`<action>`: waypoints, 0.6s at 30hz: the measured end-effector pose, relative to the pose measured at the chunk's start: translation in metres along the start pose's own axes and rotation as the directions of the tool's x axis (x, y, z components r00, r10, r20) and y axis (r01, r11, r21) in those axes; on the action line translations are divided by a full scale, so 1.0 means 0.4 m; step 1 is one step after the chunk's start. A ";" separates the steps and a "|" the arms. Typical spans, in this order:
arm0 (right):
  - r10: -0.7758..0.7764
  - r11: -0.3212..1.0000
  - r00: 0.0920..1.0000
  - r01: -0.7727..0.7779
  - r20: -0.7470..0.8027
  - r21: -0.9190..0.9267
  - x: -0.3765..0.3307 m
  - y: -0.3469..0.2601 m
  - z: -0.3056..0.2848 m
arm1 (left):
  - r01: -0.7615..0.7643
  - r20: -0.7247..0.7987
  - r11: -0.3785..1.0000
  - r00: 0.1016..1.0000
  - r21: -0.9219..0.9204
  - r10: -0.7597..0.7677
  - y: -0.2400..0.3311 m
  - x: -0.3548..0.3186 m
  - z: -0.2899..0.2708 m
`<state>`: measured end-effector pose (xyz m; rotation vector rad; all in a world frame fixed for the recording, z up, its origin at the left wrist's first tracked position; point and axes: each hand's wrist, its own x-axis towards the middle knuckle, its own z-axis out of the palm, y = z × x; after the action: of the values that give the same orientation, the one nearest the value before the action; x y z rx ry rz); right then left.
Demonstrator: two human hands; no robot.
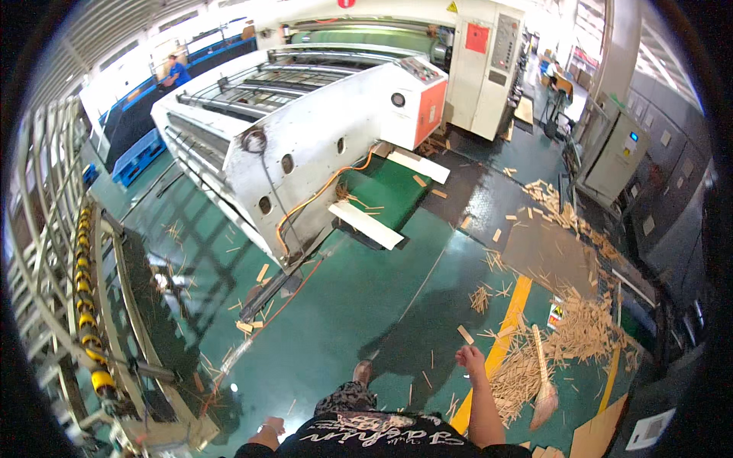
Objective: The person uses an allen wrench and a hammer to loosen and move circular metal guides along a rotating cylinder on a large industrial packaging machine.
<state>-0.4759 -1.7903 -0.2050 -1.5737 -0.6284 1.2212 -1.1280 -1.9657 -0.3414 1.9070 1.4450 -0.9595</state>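
Daylight pours in through windows [172,29] far ahead and to the left of the right hand [471,359], burning them nearly white. The white machine panel [313,145] ahead of that hand is bright, while the cabinets [672,107] farther to its right sink into gloom. Slatted shadows stripe the green floor [321,336] to its left; a soft dark shadow lies just ahead of it, with glare beyond. Fisheye distortion bows the rails [46,237] far left of it, black vignetting rings everything, and distant detail is soft.
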 end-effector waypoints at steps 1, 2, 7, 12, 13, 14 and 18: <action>0.037 0.998 0.999 -0.036 0.012 -0.053 0.013 -0.004 0.008 | -0.007 0.065 1.000 0.998 -0.010 0.008 0.021 0.048 -0.020; 0.075 0.992 0.997 -0.072 0.025 -0.103 0.029 -0.006 0.015 | -0.011 0.129 1.000 0.992 -0.019 0.014 0.024 0.089 -0.045; 0.350 0.917 0.937 -0.342 0.002 -0.208 0.146 0.280 -0.314 | -0.352 -0.286 0.936 0.895 0.022 0.343 0.169 0.536 -0.525; 0.659 0.752 0.653 -0.591 -0.374 0.293 0.153 0.146 -0.304 | -0.072 -0.157 0.698 0.986 -0.713 -0.058 0.288 0.884 -1.160; 0.684 0.730 0.629 -0.595 -0.370 0.337 0.200 0.150 -0.320 | -0.145 -0.247 0.717 0.968 -0.682 -0.039 0.318 0.941 -1.276; 0.704 0.710 0.611 -0.595 -0.362 0.377 0.263 0.151 -0.327 | -0.158 -0.262 0.656 0.963 -0.739 -0.063 0.356 0.984 -1.379; 0.736 0.614 0.656 -0.541 -0.169 0.574 0.670 0.130 -0.337 | -0.157 -0.200 0.294 0.972 -0.943 -0.120 0.553 1.131 -1.825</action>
<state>-0.2659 -1.6350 -0.3613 -1.5762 0.5718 1.3755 -0.6882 -1.1988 -0.2740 1.0459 1.5517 0.2831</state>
